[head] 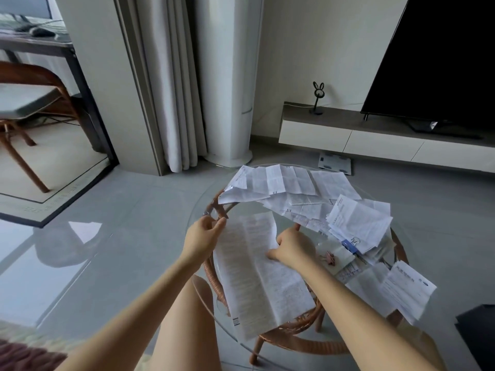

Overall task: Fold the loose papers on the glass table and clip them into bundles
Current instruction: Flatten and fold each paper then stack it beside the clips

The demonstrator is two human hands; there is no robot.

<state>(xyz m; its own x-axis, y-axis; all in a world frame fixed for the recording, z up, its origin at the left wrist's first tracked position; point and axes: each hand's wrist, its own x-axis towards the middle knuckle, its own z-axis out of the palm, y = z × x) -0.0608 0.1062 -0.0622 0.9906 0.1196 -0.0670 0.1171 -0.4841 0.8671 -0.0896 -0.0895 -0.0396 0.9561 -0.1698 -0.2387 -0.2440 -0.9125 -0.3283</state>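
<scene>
A long printed sheet (257, 274) lies lengthwise on the round glass table (203, 188), creased along its middle. My left hand (205, 234) pinches its far left corner. My right hand (293, 250) grips its right edge near the far end, fingers curled over the paper. A heap of loose creased papers (300, 191) covers the far and right parts of the table. Pink binder clips (329, 258) lie just right of my right hand, beside a blue clip (348, 246).
The glass top rests on a rattan frame (294, 341). More sheets (401, 287) lie at the table's right edge. Beyond are a TV stand (375, 140) with a television, a white column unit (230, 103), curtains and a floor scale (334, 163). My knee (187, 317) is under the near rim.
</scene>
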